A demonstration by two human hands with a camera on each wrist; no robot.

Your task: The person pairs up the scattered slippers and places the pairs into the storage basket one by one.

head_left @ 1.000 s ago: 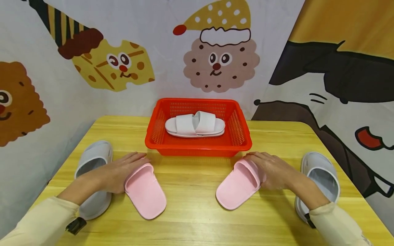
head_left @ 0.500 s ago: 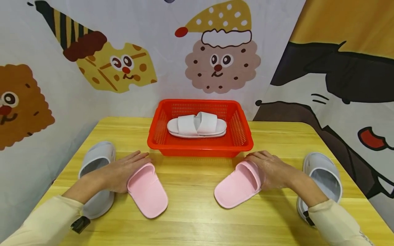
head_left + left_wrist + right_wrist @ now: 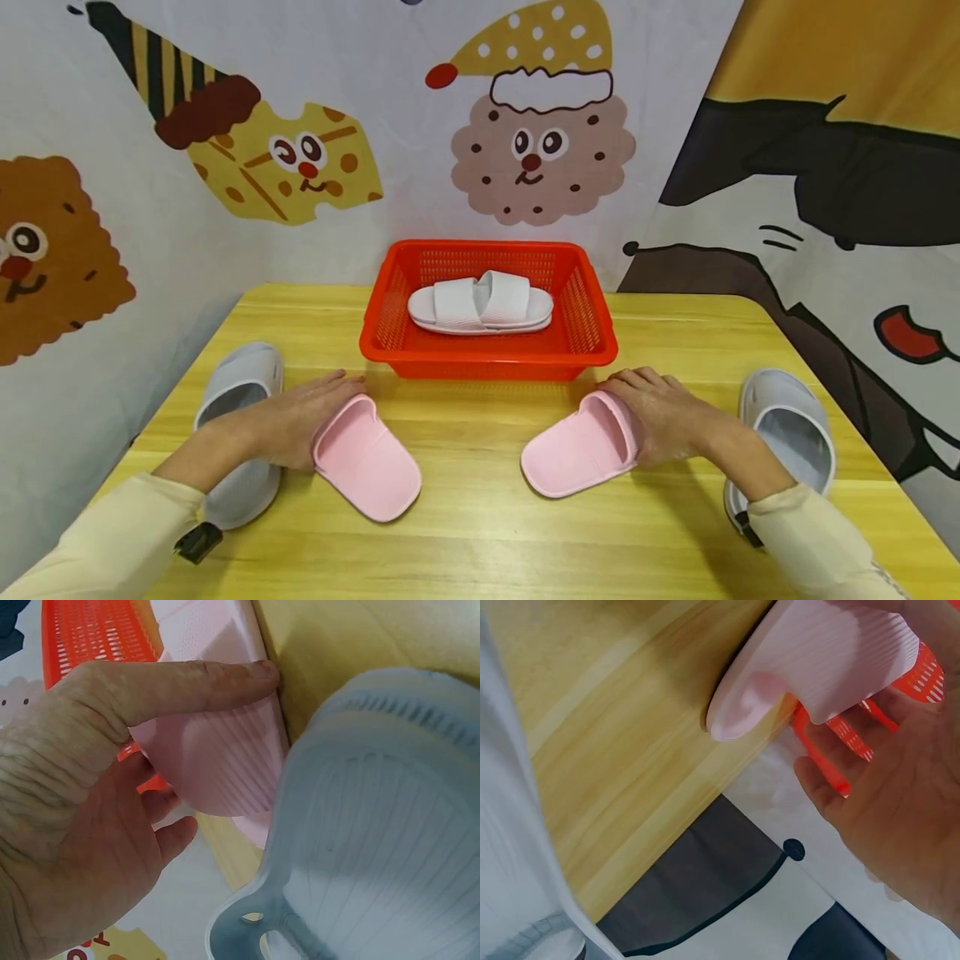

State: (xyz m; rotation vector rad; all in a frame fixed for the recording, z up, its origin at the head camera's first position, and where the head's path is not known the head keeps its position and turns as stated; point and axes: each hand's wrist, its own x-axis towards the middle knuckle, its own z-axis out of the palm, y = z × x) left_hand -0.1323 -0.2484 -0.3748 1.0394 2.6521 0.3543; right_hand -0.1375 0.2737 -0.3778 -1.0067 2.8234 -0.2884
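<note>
1. Two hands are laid on two pink slippers on the table, one hand to each.
2. The left hand is rested against the outer side of the left pink slipper, at its strap end; the fingers are held fairly straight and together along the strap, with the index finger seen lying across the strap's top in the wrist view.
3. The right hand is cupped over the strap end of the right pink slipper, its fingers bent loosely over the strap; a firm grip cannot be told from the pictures.
4. Both pink slippers are set flat on the tabletop, soles down, their heels angled toward each other and well apart.
5. A grey clog is placed just outside the left forearm, and partly hidden by it.
6. A second grey clog is found just outside the right forearm.
7. Behind the hands, at the middle of the table, a red basket is set, and a pair of white slippers is held in it, one overlapping the other.
</note>
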